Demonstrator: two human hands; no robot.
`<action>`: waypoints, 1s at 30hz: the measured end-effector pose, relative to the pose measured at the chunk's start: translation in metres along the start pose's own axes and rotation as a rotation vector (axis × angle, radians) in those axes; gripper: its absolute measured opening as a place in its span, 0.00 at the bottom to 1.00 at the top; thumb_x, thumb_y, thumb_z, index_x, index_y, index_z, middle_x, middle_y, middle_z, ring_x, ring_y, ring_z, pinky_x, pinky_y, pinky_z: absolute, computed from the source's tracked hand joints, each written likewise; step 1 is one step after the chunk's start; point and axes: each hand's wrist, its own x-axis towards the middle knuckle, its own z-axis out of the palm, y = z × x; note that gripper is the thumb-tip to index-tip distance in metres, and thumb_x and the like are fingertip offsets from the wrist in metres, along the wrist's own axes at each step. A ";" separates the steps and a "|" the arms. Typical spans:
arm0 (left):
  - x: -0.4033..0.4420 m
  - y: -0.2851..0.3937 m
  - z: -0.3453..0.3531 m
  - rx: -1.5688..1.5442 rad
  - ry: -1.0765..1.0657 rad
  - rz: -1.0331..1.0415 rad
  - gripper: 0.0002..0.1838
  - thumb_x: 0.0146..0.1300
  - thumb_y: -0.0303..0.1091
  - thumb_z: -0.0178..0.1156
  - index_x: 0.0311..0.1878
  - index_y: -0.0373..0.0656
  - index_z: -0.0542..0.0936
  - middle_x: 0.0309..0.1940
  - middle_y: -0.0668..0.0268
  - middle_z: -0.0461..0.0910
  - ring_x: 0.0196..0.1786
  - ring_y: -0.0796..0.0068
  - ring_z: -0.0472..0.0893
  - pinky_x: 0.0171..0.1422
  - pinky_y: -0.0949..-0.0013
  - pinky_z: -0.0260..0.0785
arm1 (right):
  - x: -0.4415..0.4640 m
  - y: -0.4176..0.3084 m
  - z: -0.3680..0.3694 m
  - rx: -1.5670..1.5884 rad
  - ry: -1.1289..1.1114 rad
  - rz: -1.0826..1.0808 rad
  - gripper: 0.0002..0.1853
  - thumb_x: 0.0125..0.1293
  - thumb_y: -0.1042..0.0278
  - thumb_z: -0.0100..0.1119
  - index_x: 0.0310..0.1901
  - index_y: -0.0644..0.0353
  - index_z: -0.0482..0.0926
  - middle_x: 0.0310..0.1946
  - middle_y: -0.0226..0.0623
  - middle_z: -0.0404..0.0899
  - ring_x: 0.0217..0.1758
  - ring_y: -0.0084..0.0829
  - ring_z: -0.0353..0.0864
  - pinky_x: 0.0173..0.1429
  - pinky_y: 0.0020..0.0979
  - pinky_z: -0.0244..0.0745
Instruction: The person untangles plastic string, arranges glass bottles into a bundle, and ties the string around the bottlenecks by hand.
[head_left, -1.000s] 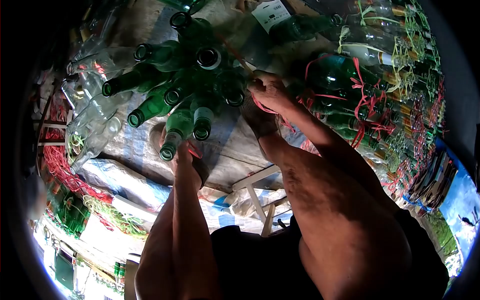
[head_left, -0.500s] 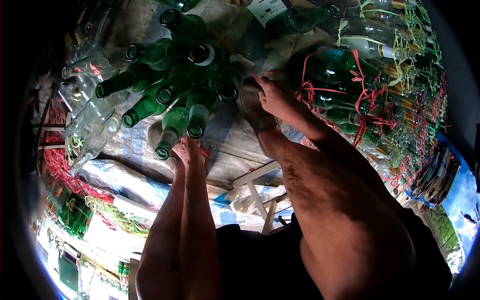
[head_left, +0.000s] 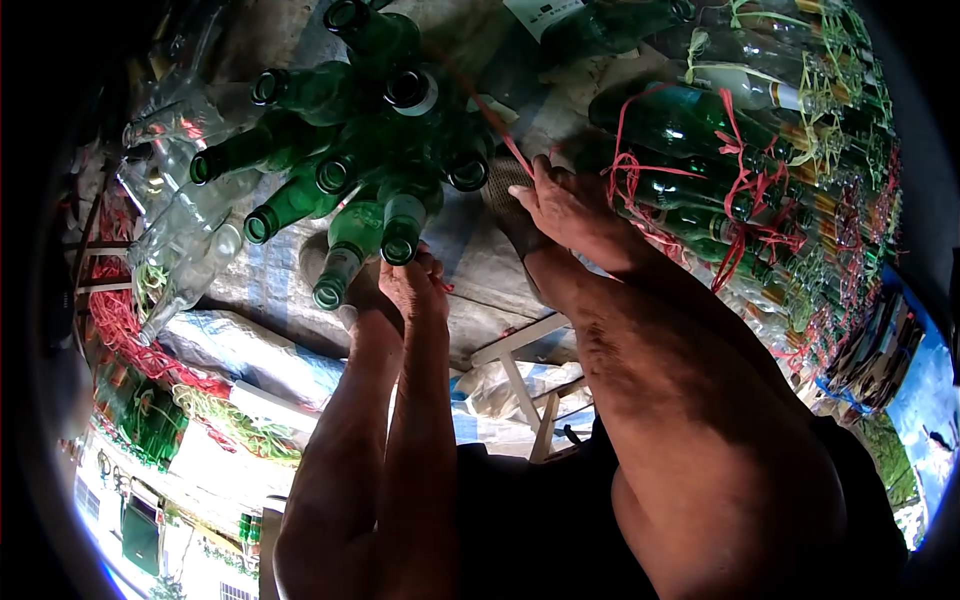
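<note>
Several green glass bottles (head_left: 352, 238) stand clustered between my feet, necks tilted outward. A thin red plastic string (head_left: 497, 122) runs from the far side of the cluster to my right hand (head_left: 578, 212), whose fingers pinch it beside my right shoe (head_left: 508, 195). My left hand (head_left: 412, 284) is low at the near side of the cluster, just below a bottle with a pale neck label (head_left: 403, 212). Its fingers are curled, and a short red string end shows beside them. The bottle bases and the string's path around them are mostly hidden.
Green bottles tied with red string (head_left: 690, 190) lie on the right, beside a tall stack of tied bottles (head_left: 815, 130). Clear bottles (head_left: 195, 240) lie on the left near a heap of red string (head_left: 125, 325). A wooden frame (head_left: 515, 345) stands near my legs.
My right hand has drawn back to the right, and a longer, straighter length of red string shows. My left hand has shifted right and slightly up, its curled fingers now more visible.
</note>
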 end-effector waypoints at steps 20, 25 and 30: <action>-0.019 -0.015 0.022 0.216 0.139 -0.271 0.09 0.60 0.36 0.69 0.41 0.44 0.87 0.31 0.69 0.77 0.33 0.76 0.73 0.39 0.66 0.70 | 0.011 -0.011 -0.004 -0.091 -0.045 -0.141 0.24 0.75 0.46 0.53 0.58 0.59 0.72 0.34 0.48 0.86 0.42 0.53 0.86 0.40 0.53 0.76; -0.030 0.000 0.029 0.331 0.196 -0.248 0.19 0.56 0.41 0.73 0.46 0.39 0.87 0.39 0.60 0.80 0.39 0.66 0.77 0.40 0.60 0.70 | -0.003 -0.010 -0.019 -0.201 -0.136 -0.150 0.18 0.77 0.51 0.51 0.57 0.55 0.72 0.45 0.48 0.86 0.52 0.54 0.83 0.50 0.55 0.72; -0.030 0.002 0.037 0.344 0.124 -0.231 0.14 0.58 0.38 0.72 0.44 0.41 0.89 0.28 0.66 0.76 0.28 0.71 0.72 0.32 0.64 0.65 | -0.006 -0.013 -0.017 -0.162 -0.007 -0.179 0.11 0.76 0.57 0.52 0.52 0.53 0.74 0.35 0.51 0.86 0.42 0.56 0.86 0.43 0.56 0.77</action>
